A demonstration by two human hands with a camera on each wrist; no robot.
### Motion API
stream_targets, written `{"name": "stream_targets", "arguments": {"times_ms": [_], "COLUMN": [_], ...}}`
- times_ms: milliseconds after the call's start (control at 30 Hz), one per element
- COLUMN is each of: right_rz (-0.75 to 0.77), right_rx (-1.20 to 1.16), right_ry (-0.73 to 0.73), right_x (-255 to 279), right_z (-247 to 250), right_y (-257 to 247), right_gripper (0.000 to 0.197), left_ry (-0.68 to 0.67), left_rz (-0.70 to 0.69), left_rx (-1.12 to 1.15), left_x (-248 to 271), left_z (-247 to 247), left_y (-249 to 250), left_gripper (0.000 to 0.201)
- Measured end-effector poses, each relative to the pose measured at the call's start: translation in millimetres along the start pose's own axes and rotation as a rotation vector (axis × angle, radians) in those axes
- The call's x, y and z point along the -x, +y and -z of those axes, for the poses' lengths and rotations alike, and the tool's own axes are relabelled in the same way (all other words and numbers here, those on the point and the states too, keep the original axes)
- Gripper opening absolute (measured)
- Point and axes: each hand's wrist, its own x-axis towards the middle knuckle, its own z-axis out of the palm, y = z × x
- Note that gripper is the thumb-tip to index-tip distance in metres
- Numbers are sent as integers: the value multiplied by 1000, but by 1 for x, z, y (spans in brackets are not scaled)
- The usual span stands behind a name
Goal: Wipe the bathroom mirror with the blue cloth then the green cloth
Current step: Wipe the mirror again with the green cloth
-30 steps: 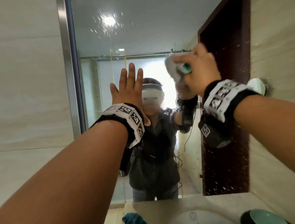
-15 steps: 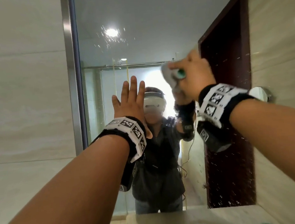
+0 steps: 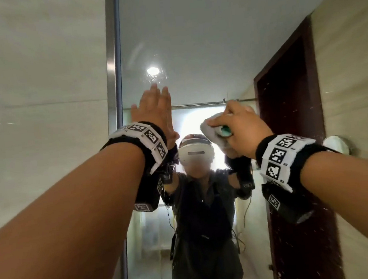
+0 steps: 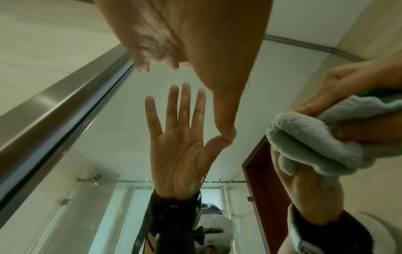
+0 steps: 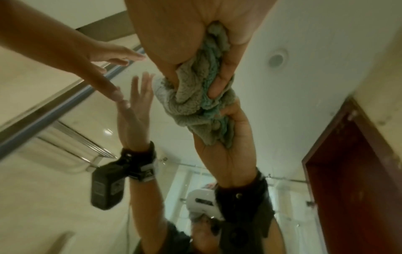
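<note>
Green cloth [image 3: 213, 130], one; hands, two.

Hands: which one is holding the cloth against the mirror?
The right hand grips the bunched cloth on the mirror; the left hand is flat, fingers straight, holding nothing.

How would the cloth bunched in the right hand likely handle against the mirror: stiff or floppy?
Likely floppy: the cloth crumples into folds inside the right hand. Probably light, since one hand holds it overhead. Its plush pile suggests it would compress against the mirror.
</note>
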Motion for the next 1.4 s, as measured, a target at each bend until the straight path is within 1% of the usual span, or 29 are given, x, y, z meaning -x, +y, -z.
{"name": "stream_targets", "arguments": {"times_ms": [67,133,200,300,367,433,500,533,567,600,700,733,800,867,967,1033,1067,1100,1167,1200,1233,1267,1333,1400], "right_rz": [-57,-174,-251,-230,-183,-87,11,29,28,-8,-140,-162,-187,-144,22,77,82,64,-59,-117,-144,-144,-95,-31], "right_rx": [9,-4,-65,-139,-147,-87,-9,-1,2,-3,-59,-57,-51,-40,-1,18,24,22,-25,-30,-11,18,57,54], "right_ry": [82,186,249,313,268,197,169,162,158,165,267,290,289,264,189,131,129,161,269,301,313,314,313,270], "right_x": [-18,-42,-67,-102,-112,-109,-103,-103,-107,-115,-136,-139,-140,-138,-131,-128,-130,-132,-141,-145,-147,-147,-144,-131], "right_z": [10,18,25,28,20,7,-2,1,6,12,29,30,26,20,11,15,19,26,37,40,39,36,27,16], "right_y": [8,11,5,-17,-38,-59,-66,-65,-60,-52,-37,-38,-45,-56,-74,-76,-72,-65,-45,-36,-33,-32,-40,-51], "right_gripper": [46,47,41,31,32,33,32,31,30,33,45,45,44,41,31,31,31,32,36,39,42,44,40,38], "left_ry": [-49,-62,-60,-63,-77,-86,-95,-102,-108,-113,-124,-127,-138,-139,-139,-142,-143,-142,-139,-137,-133,-130,-126,-131], "left_rz": [-7,-16,-30,-44,-44,-45,-42,-42,-43,-43,-29,-16,8,16,18,20,17,11,1,-2,-4,-7,-6,-1], "left_rx": [61,76,51,32,40,45,57,65,71,77,90,86,73,69,64,64,67,72,82,84,79,73,69,72], "left_x": [-6,-8,-9,-10,-10,-11,-11,-11,-11,-11,-10,-11,-11,-12,-11,-10,-9,-9,-7,-7,-7,-8,-9,-10], "left_z": [-1,-4,-4,-4,-5,-4,-3,-2,-1,-1,-2,-2,-2,-3,-2,-1,0,0,-1,-2,-3,-3,-3,-2], "left_y": [-1,-3,-5,-7,-8,-9,-9,-8,-9,-9,-6,-4,-1,-1,-2,-2,-2,-1,-2,-2,-3,-4,-5,-3], "left_gripper": [113,113,114,115,116,118,121,122,124,125,132,136,140,141,141,141,141,141,140,140,140,140,140,140]}}
